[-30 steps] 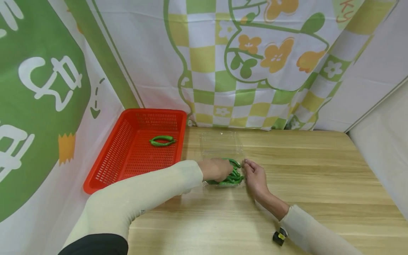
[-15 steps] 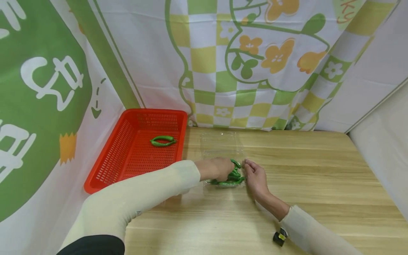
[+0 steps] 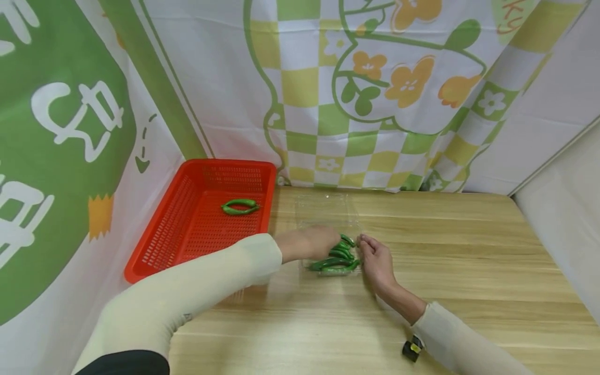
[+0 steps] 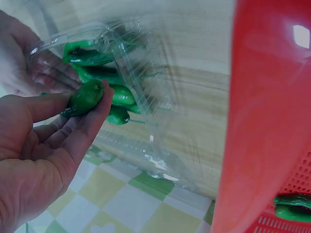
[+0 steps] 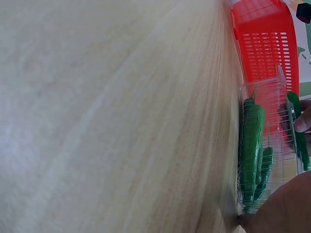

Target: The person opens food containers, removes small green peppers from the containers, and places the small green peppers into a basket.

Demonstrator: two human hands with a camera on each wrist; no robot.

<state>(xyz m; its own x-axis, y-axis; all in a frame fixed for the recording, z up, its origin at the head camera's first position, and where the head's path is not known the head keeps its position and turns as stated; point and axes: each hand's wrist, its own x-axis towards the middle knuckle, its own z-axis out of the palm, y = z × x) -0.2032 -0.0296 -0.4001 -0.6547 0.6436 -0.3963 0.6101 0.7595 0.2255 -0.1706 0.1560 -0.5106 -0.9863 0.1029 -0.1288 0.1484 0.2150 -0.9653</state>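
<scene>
My left hand [image 3: 309,243] pinches a green chili pepper [image 4: 85,98] between thumb and fingers, held just above a clear plastic box [image 4: 154,158]. Several green peppers [image 3: 338,263] lie side by side in that box on the table. At the box's right side, my right hand [image 3: 378,264] pinches the edge with thumb and fingertips. The box's clear lid [image 3: 321,208] is folded back toward the curtain. Seen from the right wrist, the held pepper [image 5: 301,141] is above the box wall, and one long pepper [image 5: 251,150] lies along the near side.
A red perforated basket [image 3: 269,195] stands left of the box, with two green peppers [image 3: 240,207] inside. A small black object [image 3: 412,350] with a yellow mark lies near the right sleeve on the wooden table [image 3: 469,250]. A patterned curtain [image 3: 328,120] hangs behind.
My left hand has risen slightly out of the box and shifted left with a pepper, uncovering more of the peppers. The right hand stays at the box's edge.
</scene>
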